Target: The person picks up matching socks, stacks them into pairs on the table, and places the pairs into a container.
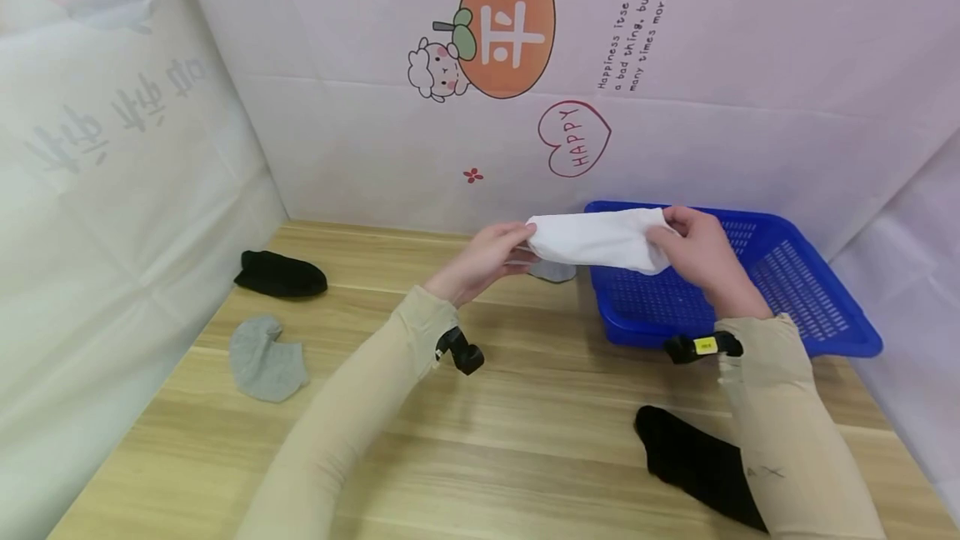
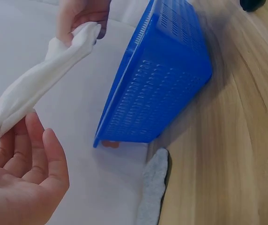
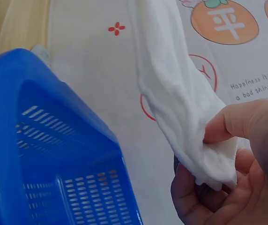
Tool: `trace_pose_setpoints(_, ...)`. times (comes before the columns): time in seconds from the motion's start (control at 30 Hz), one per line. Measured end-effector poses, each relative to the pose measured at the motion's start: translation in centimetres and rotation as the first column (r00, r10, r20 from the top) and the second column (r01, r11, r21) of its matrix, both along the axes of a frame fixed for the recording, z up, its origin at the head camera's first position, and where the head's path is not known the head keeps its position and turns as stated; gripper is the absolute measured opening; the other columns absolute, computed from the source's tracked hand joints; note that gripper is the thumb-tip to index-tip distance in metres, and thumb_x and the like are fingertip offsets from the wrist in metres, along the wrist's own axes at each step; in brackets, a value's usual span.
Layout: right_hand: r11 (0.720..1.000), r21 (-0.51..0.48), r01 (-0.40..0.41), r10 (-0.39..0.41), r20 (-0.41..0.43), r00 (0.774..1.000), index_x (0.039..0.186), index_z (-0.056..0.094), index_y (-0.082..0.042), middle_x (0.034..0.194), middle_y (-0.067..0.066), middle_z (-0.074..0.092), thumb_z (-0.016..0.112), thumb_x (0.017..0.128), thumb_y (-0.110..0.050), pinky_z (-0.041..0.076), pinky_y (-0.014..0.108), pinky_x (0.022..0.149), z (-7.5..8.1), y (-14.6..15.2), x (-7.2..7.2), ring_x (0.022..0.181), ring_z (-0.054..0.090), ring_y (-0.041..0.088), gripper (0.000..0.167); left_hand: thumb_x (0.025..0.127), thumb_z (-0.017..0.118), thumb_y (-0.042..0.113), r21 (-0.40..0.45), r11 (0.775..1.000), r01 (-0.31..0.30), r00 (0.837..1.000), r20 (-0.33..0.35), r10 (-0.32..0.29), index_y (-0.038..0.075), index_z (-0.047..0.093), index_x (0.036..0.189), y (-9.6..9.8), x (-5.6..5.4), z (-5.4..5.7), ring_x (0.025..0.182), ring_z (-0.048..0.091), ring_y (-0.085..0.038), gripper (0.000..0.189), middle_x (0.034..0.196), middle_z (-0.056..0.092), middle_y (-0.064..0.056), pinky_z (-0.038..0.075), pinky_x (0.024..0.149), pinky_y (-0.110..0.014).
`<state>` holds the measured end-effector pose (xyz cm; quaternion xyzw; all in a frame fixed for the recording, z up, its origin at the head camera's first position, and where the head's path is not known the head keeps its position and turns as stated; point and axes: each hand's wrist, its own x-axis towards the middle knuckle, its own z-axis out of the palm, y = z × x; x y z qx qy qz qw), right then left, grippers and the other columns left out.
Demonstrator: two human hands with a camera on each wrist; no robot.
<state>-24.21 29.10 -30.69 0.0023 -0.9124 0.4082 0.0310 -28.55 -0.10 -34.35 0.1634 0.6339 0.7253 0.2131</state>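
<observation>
A white sock (image 1: 596, 238) is stretched out in the air between both hands, in front of the printed backdrop. The left hand (image 1: 491, 257) pinches one end of it between thumb and fingers, as the left wrist view also shows. At the other end the right hand (image 1: 701, 252) grips the sock, its thumb (image 3: 223, 126) pressing on the fabric and its fingers curled beneath. Below and behind the white sock, partly hidden by it, a grey sock (image 1: 553, 270) lies on the table. The right hand is over the left part of a blue basket (image 1: 810, 298).
On the left of the wooden table (image 1: 525, 440) lie a black sock (image 1: 281, 275) and a grey sock (image 1: 266, 361). Another black sock (image 1: 693, 465) lies at the front right, partly under the right sleeve. White printed cloth (image 1: 337, 107) bounds the back and sides.
</observation>
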Motion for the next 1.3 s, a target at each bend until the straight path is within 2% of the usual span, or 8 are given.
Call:
trace_pose_setpoints(0.47, 0.999, 0.029, -0.045, 0.044, 0.049, 0.998, 0.150, 0.037, 0.006, 0.147, 0.031, 0.043, 0.046, 0.107, -0.043, 0.033, 0.059, 0.103, 4.1, 2.8, -0.1, 0.126, 0.044, 0.040, 0.066, 0.109, 0.052, 0.023, -0.077, 0.994, -0.080, 0.993, -0.092, 0.072, -0.004, 0.061, 0.132, 2.6, -1.1, 3.3, 0.099, 0.065, -0.026, 0.036, 0.109, 0.067, -0.013, 0.054, 0.091, -0.036)
trace_pose_setpoints(0.57, 0.999, 0.022, -0.036, 0.035, 0.059, 0.998, 0.150, 0.037, 0.005, 0.147, 0.030, 0.043, 0.046, 0.107, -0.043, 0.035, 0.055, 0.101, 4.3, 3.5, -0.3, 0.124, 0.045, 0.038, 0.066, 0.108, 0.055, 0.023, -0.102, 0.989, -0.104, 0.989, -0.113, 0.092, -0.002, 0.063, 0.129, 3.3, -1.2, 3.9, 0.094, 0.066, -0.022, 0.034, 0.109, 0.068, -0.012, 0.055, 0.088, -0.035)
trace_pose_setpoints(0.8, 1.000, 0.023, -0.002, 0.001, 0.040, 0.999, 0.147, 0.041, 0.005, 0.132, 0.013, 0.054, 0.053, 0.105, -0.043, 0.040, 0.033, 0.089, 4.6, 5.7, -0.9, 0.103, 0.049, 0.008, 0.066, 0.106, 0.058, 0.025, -0.179, 0.974, -0.143, 0.979, -0.170, 0.112, -0.001, 0.064, 0.127, 5.0, -1.8, 4.8, 0.091, 0.067, -0.021, 0.034, 0.105, 0.068, -0.007, 0.055, 0.084, -0.031)
trace_pose_setpoints(0.93, 0.999, 0.043, 0.005, -0.007, 0.049, 0.999, 0.150, 0.036, 0.007, 0.142, 0.020, 0.048, 0.053, 0.104, -0.044, 0.038, 0.031, 0.091, 5.2, 6.6, -0.9, 0.117, 0.046, 0.022, 0.071, 0.106, 0.060, 0.025, -0.198, 0.968, -0.156, 0.974, -0.192, 0.117, 0.000, 0.065, 0.126, 6.1, -2.0, 5.1, 0.096, 0.068, -0.025, 0.033, 0.105, 0.070, -0.008, 0.055, 0.083, -0.030)
trace_pose_setpoints(1.0, 0.998, 0.056, 0.008, -0.012, 0.063, 0.998, 0.153, 0.030, 0.008, 0.151, 0.028, 0.039, 0.052, 0.105, -0.044, 0.037, 0.035, 0.095, 5.6, 7.1, -0.8, 0.128, 0.040, 0.034, 0.075, 0.105, 0.061, 0.023, -0.210, 0.961, -0.178, 0.966, -0.225, 0.129, -0.001, 0.065, 0.126, 6.8, -2.1, 5.1, 0.096, 0.069, -0.027, 0.032, 0.105, 0.071, -0.009, 0.055, 0.081, -0.029)
trace_pose_setpoints(1.07, 0.998, 0.057, 0.006, -0.010, 0.062, 0.998, 0.153, 0.028, 0.011, 0.150, 0.026, 0.040, 0.053, 0.105, -0.041, 0.041, 0.032, 0.093, 5.8, 7.6, -0.8, 0.124, 0.046, 0.028, 0.075, 0.104, 0.062, 0.021, -0.211, 0.953, -0.215, 0.951, -0.269, 0.155, -0.003, 0.065, 0.124, 7.7, -2.1, 5.0, 0.089, 0.069, -0.025, 0.031, 0.104, 0.071, -0.012, 0.055, 0.077, -0.028)
trace_pose_setpoints(1.23, 1.000, 0.002, -0.016, 0.016, 0.035, 0.999, 0.148, 0.034, 0.011, 0.119, -0.005, 0.053, 0.058, 0.105, -0.033, 0.048, 0.017, 0.071, 5.5, 9.5, -1.2, 0.085, 0.052, -0.004, 0.067, 0.102, 0.065, 0.018, -0.212, 0.928, -0.307, 0.905, -0.366, 0.216, -0.004, 0.067, 0.118, 9.4, -2.0, 5.0, 0.075, 0.067, -0.018, 0.027, 0.095, 0.072, -0.009, 0.053, 0.066, -0.023)
trace_pose_setpoints(1.3, 0.998, -0.054, -0.029, 0.031, 0.047, 0.998, 0.145, 0.039, 0.006, 0.109, -0.014, 0.057, 0.059, 0.104, -0.031, 0.050, 0.018, 0.071, 5.2, 10.2, -1.5, 0.083, 0.055, -0.003, 0.058, 0.102, 0.066, 0.020, -0.223, 0.913, -0.343, 0.889, -0.392, 0.238, -0.001, 0.068, 0.116, 10.0, -1.9, 5.0, 0.076, 0.068, -0.018, 0.025, 0.092, 0.072, -0.006, 0.051, 0.065, -0.023)
